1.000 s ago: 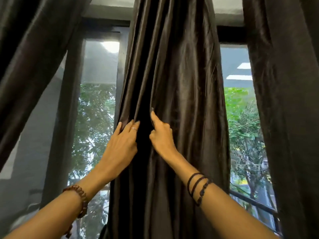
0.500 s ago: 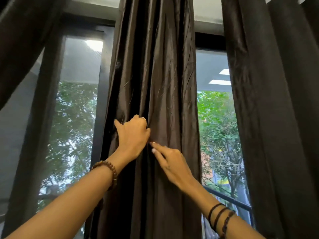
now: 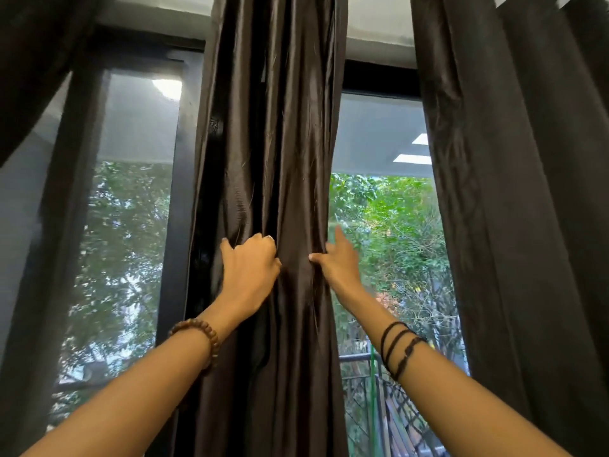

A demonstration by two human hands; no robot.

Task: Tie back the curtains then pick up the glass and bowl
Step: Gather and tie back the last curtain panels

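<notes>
A dark brown satin curtain (image 3: pixel 273 159) hangs bunched in the middle of the window. My left hand (image 3: pixel 252 268) grips a gathered fold on the curtain's left half, fingers curled into the cloth. At the curtain's right edge, my right hand (image 3: pixel 339 262) has its thumb on the front of the cloth and its fingers reaching round behind the edge. Neither a glass nor a bowl is in view.
Another dark curtain (image 3: pixel 527 225) hangs at the right, and a third (image 3: pixel 36 70) drapes across the upper left. A black window frame post (image 3: pixel 174 225) stands left of the middle curtain. Trees and a balcony railing (image 3: pixel 359 357) show through the glass.
The curtain is gathered narrower than a second ago. My right hand has moved from the middle folds out to the curtain's right edge. My left hand has closed on the cloth.
</notes>
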